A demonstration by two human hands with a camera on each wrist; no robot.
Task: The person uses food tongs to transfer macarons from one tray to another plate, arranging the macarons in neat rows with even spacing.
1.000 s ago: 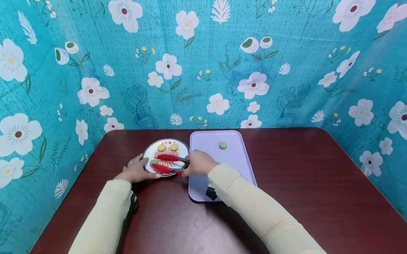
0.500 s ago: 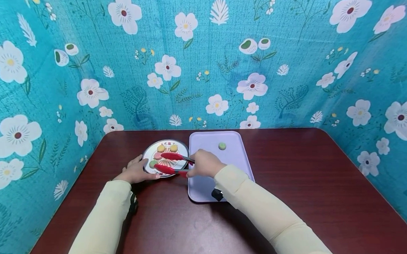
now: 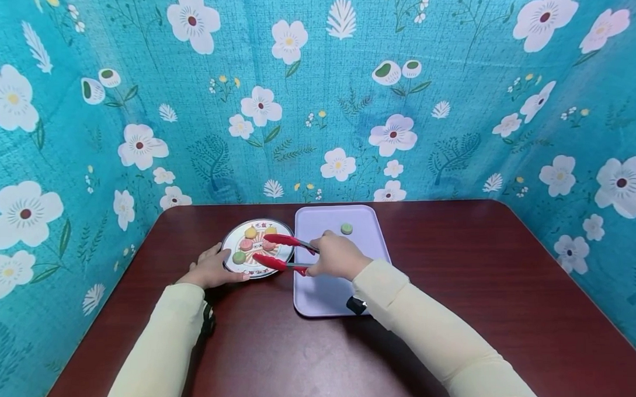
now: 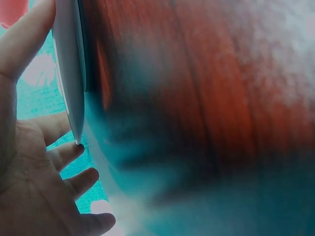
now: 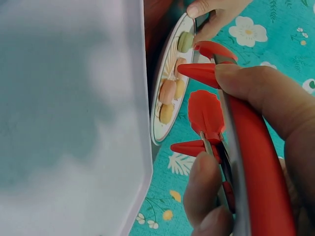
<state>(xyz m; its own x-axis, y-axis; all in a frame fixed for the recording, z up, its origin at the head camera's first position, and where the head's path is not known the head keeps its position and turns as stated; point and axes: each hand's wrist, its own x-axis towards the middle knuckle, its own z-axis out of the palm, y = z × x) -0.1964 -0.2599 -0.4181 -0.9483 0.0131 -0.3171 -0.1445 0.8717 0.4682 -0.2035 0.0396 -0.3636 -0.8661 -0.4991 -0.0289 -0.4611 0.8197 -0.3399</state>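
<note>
My left hand (image 3: 212, 269) holds the rim of a round, dark-edged white plate (image 3: 262, 270) at its left side. Its thumb lies along the near edge and the other fingers reach round the left edge. On the plate sit a green macaron (image 3: 239, 258), pink macarons (image 5: 168, 91) and yellow macarons (image 5: 166, 113). My right hand (image 3: 338, 256) grips red-tipped tongs (image 5: 258, 162). The tong tips (image 3: 267, 261) are spread with nothing between them, over the plate's right part. Another green macaron (image 3: 346, 228) lies on the lilac tray (image 3: 321, 297) under and beyond my right hand.
Plate and tray stand side by side on a dark reddish wooden table (image 3: 271, 352). A teal flowered cloth (image 3: 304, 117) hangs behind and along both sides of the table.
My right hand has drawn the tongs to the right, away from the green and left pink macarons, which now show uncovered. My left hand stays at the plate's rim.
</note>
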